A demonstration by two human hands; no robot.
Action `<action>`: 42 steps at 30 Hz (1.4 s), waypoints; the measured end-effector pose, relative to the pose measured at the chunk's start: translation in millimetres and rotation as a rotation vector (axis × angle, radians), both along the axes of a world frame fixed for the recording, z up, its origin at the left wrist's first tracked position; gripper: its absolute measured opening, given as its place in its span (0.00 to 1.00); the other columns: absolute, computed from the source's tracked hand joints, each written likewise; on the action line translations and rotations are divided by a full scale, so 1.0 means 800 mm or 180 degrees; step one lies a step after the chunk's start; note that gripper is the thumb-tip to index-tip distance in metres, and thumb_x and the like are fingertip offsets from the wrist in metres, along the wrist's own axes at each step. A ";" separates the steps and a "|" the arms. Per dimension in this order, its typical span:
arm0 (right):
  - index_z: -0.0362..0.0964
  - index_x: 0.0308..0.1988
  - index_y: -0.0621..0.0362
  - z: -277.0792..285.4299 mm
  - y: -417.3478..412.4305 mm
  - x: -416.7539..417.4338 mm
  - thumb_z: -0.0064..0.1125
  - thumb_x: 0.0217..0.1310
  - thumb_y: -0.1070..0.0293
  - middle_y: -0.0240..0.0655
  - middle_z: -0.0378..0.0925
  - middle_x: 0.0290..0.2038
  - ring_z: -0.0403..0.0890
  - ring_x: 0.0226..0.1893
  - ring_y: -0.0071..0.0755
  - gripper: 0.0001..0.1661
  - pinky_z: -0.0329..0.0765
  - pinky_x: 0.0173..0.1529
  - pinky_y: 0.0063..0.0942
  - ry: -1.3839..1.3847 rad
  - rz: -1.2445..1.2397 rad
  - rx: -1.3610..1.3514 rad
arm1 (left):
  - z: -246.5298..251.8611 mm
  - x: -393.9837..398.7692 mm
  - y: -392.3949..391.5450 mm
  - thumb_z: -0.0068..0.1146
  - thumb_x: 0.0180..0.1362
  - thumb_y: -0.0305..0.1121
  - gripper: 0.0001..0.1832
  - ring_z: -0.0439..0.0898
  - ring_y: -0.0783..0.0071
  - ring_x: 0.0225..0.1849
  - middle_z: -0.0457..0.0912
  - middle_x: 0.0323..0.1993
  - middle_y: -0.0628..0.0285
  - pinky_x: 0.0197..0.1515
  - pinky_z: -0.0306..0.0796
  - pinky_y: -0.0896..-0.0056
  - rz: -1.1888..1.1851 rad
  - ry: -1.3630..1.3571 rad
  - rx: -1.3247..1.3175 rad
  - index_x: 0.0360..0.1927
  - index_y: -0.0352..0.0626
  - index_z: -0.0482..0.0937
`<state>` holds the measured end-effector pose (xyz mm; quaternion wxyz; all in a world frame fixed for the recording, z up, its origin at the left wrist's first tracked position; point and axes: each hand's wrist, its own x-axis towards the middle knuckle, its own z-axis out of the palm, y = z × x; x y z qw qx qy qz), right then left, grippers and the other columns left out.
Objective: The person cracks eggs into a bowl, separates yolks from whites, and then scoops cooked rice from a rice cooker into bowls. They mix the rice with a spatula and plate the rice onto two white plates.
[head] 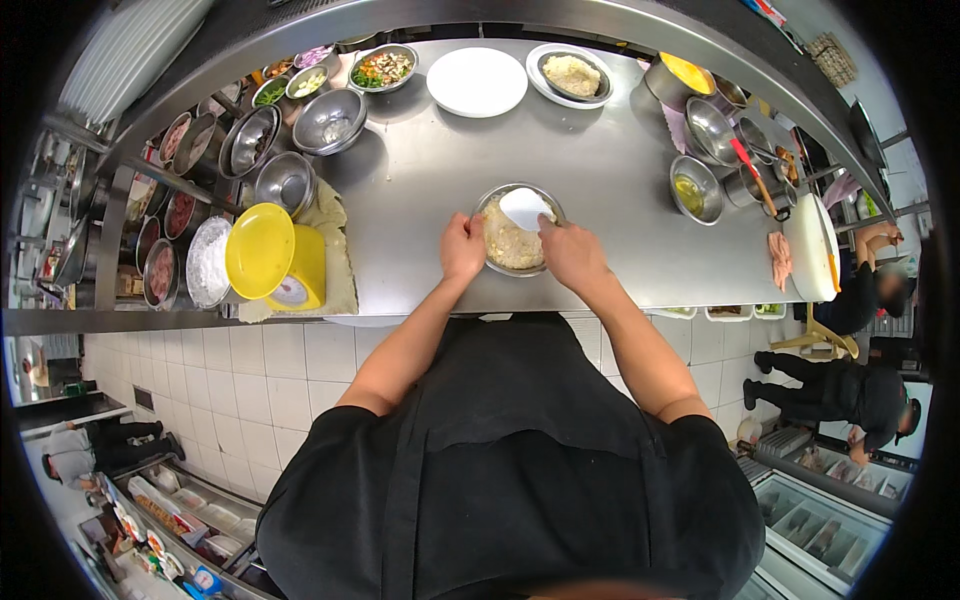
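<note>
Directly before me on the steel counter stands a metal mixing bowl holding a pale, grainy mixture that looks like rice. My left hand grips the bowl's left rim, thumb uppermost. In my right hand is a white rice paddle or scraper; its broad blade lies over the mixture at the back of the bowl. Beyond the bowl are a white plate and, to its right, another plate bearing a bowl of similar pale food.
A yellow kitchen scale sits at left beside a bowl of white powder. Stacked steel bowls stand farther back. At right are a bowl of yellow liquid, a red-handled spatula and a white cutting board. Several people are nearby.
</note>
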<state>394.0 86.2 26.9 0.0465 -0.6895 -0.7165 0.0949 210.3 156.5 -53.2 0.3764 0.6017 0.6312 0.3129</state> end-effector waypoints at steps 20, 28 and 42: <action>0.75 0.51 0.59 0.010 -0.014 0.019 0.46 0.67 0.65 0.48 0.81 0.32 0.83 0.31 0.54 0.18 0.79 0.36 0.49 0.0005 -0.0048 0.0111 | -0.005 -0.002 0.041 0.54 0.65 0.42 0.17 0.80 0.49 0.29 0.81 0.25 0.50 0.34 0.71 0.52 -0.0343 0.0193 0.0407 0.31 0.38 0.73; 0.73 0.52 0.62 -0.033 -0.023 0.004 0.47 0.67 0.65 0.48 0.80 0.30 0.83 0.30 0.54 0.19 0.79 0.35 0.47 -0.0091 -0.0090 -0.0054 | 0.001 0.001 0.036 0.52 0.65 0.43 0.18 0.80 0.47 0.29 0.80 0.23 0.49 0.33 0.71 0.51 -0.0188 0.0174 0.0486 0.29 0.38 0.72; 0.74 0.50 0.62 -0.018 0.049 -0.019 0.46 0.67 0.66 0.51 0.82 0.33 0.84 0.34 0.53 0.17 0.80 0.38 0.48 -0.0059 -0.0052 -0.0226 | -0.012 -0.002 0.052 0.51 0.66 0.45 0.21 0.78 0.44 0.29 0.79 0.25 0.46 0.34 0.70 0.48 -0.0278 0.0186 0.0784 0.28 0.36 0.74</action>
